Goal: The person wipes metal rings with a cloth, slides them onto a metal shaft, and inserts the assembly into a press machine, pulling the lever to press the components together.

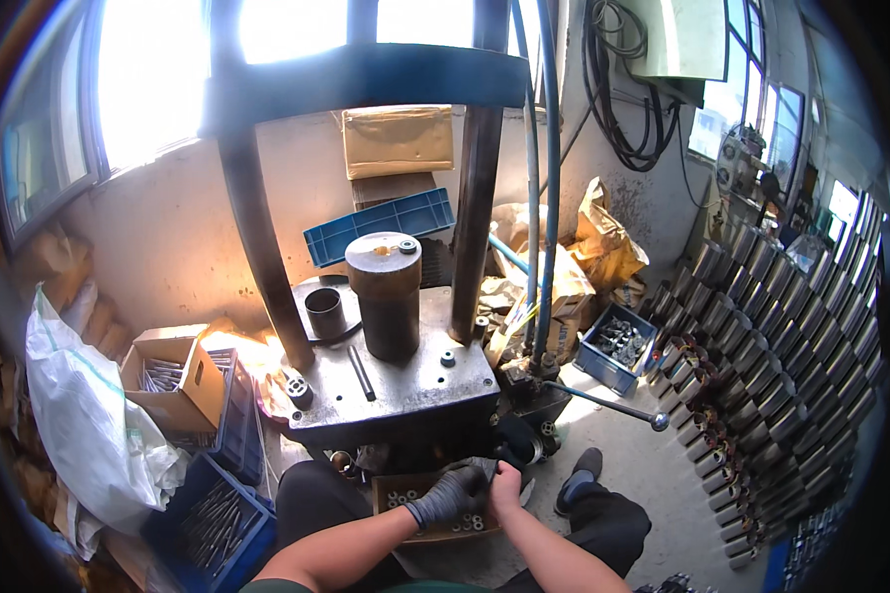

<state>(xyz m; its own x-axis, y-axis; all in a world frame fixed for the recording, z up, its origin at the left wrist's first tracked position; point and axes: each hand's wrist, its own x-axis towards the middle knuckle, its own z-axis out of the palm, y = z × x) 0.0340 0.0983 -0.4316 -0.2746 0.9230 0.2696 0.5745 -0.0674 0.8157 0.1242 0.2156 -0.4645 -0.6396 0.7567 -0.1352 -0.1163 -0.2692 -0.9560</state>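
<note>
My left hand point(451, 496), in a dark grey glove, is closed and meets my bare right hand point(505, 486) in front of the press. The fingers of my right hand are closed too, against a bit of grey material point(482, 463) between the hands. Whether that is part of a glove or a separate thing, I cannot make out. Under both hands, between my knees, sits a cardboard box point(435, 537) holding several small pale ring-shaped parts point(473, 522).
Ahead stands a press with a steel table point(415, 393), bearing a thick cylinder point(391, 316), a hollow ring point(324, 313) and a rod point(361, 373). A lever point(613, 406) juts right. Blue crates point(208, 553) with rods lie left; stacked metal tubes point(771, 336) fill the right.
</note>
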